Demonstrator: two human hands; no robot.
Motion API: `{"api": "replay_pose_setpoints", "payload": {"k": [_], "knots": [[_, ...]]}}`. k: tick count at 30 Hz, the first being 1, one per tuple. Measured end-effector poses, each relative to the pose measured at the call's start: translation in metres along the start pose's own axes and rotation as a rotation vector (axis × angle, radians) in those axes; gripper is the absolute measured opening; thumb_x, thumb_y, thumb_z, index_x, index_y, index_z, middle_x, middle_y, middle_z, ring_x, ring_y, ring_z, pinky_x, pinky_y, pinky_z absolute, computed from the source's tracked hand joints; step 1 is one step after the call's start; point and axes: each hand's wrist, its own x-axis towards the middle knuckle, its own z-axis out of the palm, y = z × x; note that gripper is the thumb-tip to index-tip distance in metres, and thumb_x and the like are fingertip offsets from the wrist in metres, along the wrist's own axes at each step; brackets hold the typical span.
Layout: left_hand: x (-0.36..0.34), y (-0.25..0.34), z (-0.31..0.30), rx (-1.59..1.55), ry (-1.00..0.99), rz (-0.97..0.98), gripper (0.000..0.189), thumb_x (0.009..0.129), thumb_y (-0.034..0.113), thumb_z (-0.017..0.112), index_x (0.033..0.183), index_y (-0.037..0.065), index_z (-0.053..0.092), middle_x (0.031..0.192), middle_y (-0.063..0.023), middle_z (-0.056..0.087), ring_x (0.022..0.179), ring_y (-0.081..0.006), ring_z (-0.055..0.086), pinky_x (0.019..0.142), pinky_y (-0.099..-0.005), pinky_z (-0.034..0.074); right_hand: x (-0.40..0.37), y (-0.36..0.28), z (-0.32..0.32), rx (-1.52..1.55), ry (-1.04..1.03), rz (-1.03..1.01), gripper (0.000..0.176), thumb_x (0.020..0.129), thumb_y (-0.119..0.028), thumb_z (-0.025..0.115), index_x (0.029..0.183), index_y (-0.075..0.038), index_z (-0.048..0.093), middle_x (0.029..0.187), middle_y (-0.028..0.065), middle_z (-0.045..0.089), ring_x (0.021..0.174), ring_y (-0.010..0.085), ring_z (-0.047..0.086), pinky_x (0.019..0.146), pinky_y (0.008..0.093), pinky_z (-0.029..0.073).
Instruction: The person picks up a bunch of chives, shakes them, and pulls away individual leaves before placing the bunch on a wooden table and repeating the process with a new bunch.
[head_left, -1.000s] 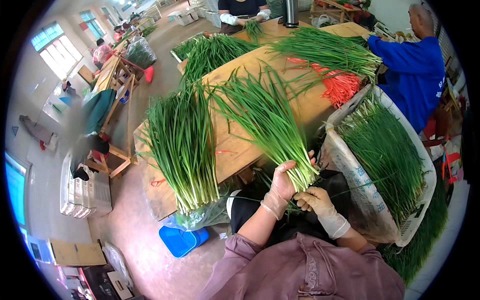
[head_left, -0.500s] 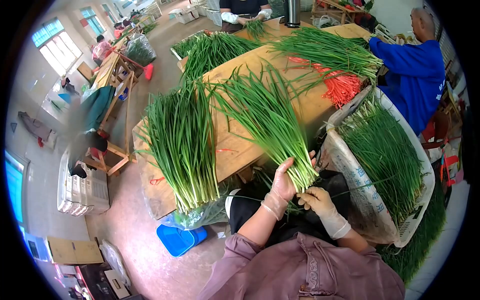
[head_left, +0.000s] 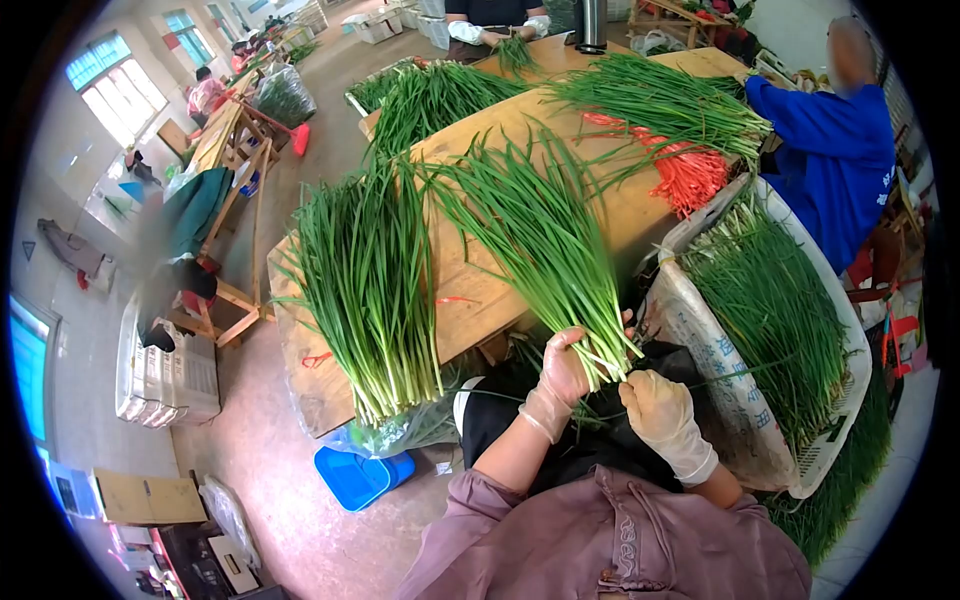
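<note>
My gloved left hand [head_left: 565, 372] is wrapped round the white stem ends of a bunch of garlic chives [head_left: 540, 235], whose long green leaves spread over the wooden table. Just right of those stem ends, my gloved right hand [head_left: 662, 418] is closed with its fingertips together. Whatever it pinches is too small to make out. On the table's left side lies a second pile of garlic chives [head_left: 365, 290], stems toward me.
A white basket [head_left: 835, 370] of chives stands to my right. Red ties [head_left: 690, 175] lie by more chives [head_left: 670, 105] on the wooden table [head_left: 455, 310]. A co-worker in blue [head_left: 825, 165] sits at right, another person [head_left: 497, 18] opposite. On the floor is a blue bin [head_left: 360, 478].
My right hand has shifted slightly right and turned, its fingers now pinched beside the stem ends. Some stem ends in my left hand have spread apart. The pile at left has not moved.
</note>
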Motion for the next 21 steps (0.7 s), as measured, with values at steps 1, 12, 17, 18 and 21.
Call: {"api": "replay_pose_setpoints", "payload": {"k": [1, 12, 17, 18, 21], "knots": [[0.0, -0.001, -0.003, 0.013, 0.005, 0.007, 0.064, 0.072, 0.023, 0.048, 0.128, -0.003, 0.032, 0.129, -0.0189, 0.039, 0.11, -0.0328, 0.046, 0.089, -0.0475, 0.04, 0.005, 0.002, 0.008, -0.021, -0.044, 0.004, 0.017, 0.079, -0.02, 0.056, 0.069, -0.008, 0.049, 0.061, 0.0096, 0.053, 0.052, 0.0271, 0.055, 0.044, 0.0377, 0.042], [-0.001, 0.003, -0.01, 0.241, 0.151, 0.019, 0.05, 0.079, 0.001, 0.054, 0.125, -0.001, 0.036, 0.12, -0.013, 0.05, 0.095, -0.0203, 0.056, 0.087, -0.0338, 0.046, 0.031, 0.02, -0.017, 0.474, 0.05, 0.16, 0.027, 0.075, -0.028, 0.063, 0.065, -0.004, 0.053, 0.059, 0.0103, 0.052, 0.057, 0.0268, 0.054, 0.051, 0.0359, 0.041], [0.001, -0.002, -0.007, 0.279, 0.217, 0.057, 0.046, 0.079, 0.004, 0.058, 0.123, 0.002, 0.042, 0.115, -0.0101, 0.053, 0.1, -0.0196, 0.054, 0.087, -0.033, 0.045, 0.045, 0.022, 0.001, 0.361, -0.099, 0.072, 0.027, 0.074, -0.028, 0.063, 0.069, -0.004, 0.052, 0.063, 0.0118, 0.055, 0.059, 0.0294, 0.055, 0.053, 0.0371, 0.043], [0.001, -0.002, -0.007, 0.292, 0.21, 0.059, 0.047, 0.08, 0.005, 0.058, 0.123, 0.003, 0.041, 0.114, -0.0102, 0.054, 0.102, -0.02, 0.053, 0.088, -0.0333, 0.044, 0.046, 0.025, 0.007, 0.337, -0.151, 0.123, 0.027, 0.075, -0.028, 0.063, 0.068, -0.004, 0.052, 0.064, 0.0125, 0.055, 0.059, 0.0302, 0.055, 0.053, 0.038, 0.043], [0.001, -0.002, -0.006, 0.316, 0.204, 0.06, 0.047, 0.081, 0.006, 0.058, 0.125, 0.005, 0.04, 0.112, -0.0096, 0.055, 0.103, -0.0202, 0.053, 0.089, -0.0328, 0.043, 0.049, 0.03, 0.02, 0.322, -0.177, 0.141, 0.027, 0.077, -0.028, 0.059, 0.067, -0.004, 0.051, 0.062, 0.0147, 0.053, 0.06, 0.0329, 0.055, 0.054, 0.0409, 0.043]]}}
